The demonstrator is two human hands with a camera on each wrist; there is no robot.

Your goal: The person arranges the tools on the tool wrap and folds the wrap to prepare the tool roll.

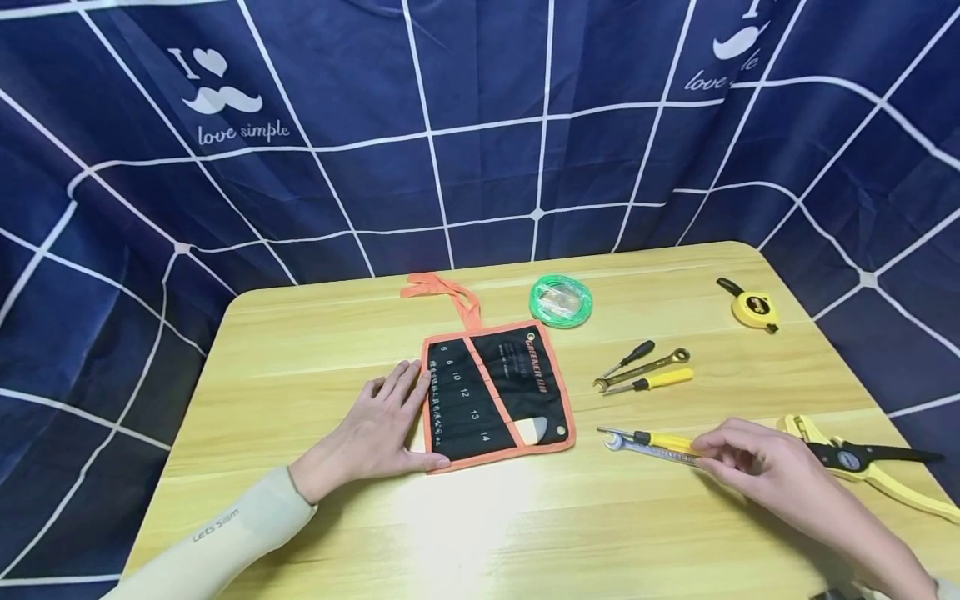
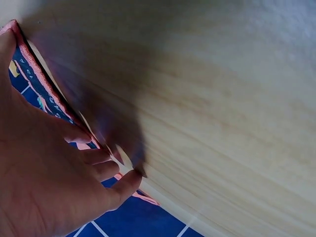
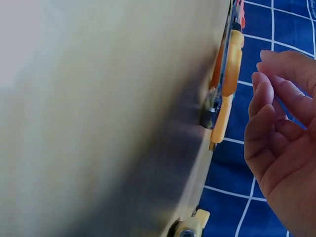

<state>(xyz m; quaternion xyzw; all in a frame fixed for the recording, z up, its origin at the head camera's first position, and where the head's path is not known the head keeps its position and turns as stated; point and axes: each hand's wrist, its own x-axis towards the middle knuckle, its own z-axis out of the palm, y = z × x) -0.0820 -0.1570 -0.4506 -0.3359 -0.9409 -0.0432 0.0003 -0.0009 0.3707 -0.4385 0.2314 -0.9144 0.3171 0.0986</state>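
"I", a heart [image 1: 211,61] and "love simple" are printed on the blue cloth [image 1: 487,100], "GREENER" and 8, 10, 12, 13, 14 on the pouch [image 1: 498,375], "Lets" on the sleeve [image 1: 247,533].

The space behind the bench [image 1: 315,333] is closed off by dark blue fabric [image 1: 487,100], which is also hung along the left and right sides. Its surface is crossed by a grid of white lines, bent where the cloth is creased and folded. A white heart and moustache motif [image 1: 222,100] with "I" and "love simple" is printed at upper left; a similar print [image 1: 738,42] is partly lost in folds at upper right. The bench is finished in pale, yellowish wood grain, its far corners rounded. A bright glare [image 1: 465,508] is reflected from its near middle.
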